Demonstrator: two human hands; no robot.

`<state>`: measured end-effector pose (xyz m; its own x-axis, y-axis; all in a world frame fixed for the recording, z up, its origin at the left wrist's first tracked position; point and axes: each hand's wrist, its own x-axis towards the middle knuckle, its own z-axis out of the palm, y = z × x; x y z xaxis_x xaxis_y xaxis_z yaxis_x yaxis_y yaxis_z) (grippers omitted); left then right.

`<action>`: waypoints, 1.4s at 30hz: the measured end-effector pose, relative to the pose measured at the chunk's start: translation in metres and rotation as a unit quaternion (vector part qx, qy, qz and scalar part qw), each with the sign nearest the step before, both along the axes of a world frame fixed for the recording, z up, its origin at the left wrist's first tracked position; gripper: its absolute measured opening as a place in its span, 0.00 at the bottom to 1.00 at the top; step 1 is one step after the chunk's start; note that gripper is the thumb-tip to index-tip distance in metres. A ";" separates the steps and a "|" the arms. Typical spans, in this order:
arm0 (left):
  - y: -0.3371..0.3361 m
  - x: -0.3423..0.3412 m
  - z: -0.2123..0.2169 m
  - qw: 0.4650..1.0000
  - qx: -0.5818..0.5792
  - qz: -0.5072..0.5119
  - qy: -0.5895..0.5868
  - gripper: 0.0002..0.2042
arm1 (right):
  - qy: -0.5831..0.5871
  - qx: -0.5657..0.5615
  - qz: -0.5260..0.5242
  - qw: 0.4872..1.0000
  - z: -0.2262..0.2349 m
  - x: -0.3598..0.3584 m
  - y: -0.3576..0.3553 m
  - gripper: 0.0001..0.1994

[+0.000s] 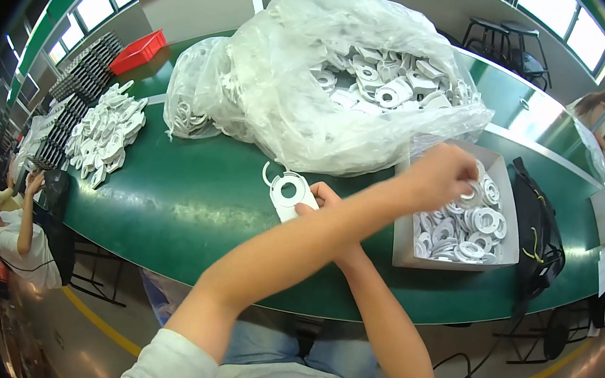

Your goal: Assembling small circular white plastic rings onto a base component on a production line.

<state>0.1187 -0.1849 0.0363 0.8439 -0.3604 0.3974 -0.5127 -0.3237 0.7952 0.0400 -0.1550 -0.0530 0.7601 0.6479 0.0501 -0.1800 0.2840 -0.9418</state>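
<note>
My forearms cross over the green table, the left one on top. My left hand (440, 176) reaches to the right over an open cardboard box (407, 238) of white plastic rings (485, 220). Its fingers are curled together just above the rings, a little blurred; what they pinch, if anything, I cannot make out. My right hand (322, 200), partly behind the left forearm, grips a flat white plastic part (289, 189) by its lower end. That part has a round hole and a thin curved arm sticking out at the upper left.
A big clear plastic bag (281, 112) of white parts lies behind my hands. Left are a heap of white parts (108, 129), stacked dark trays (74, 99) and a red bin (137, 52). A black bag (537, 223) lies right of the box. Other people sit at both sides.
</note>
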 end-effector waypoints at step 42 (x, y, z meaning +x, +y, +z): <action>0.246 -0.092 -0.064 0.966 0.057 0.241 0.078 0.08 | -0.081 -0.110 -0.168 0.976 0.021 -0.004 -0.014 0.06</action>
<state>0.0270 0.0610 -0.0280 0.9711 0.0564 0.2320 -0.1563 -0.5845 0.7962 0.0356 -0.1695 -0.0319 0.9250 0.3726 0.0745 0.0444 0.0886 -0.9951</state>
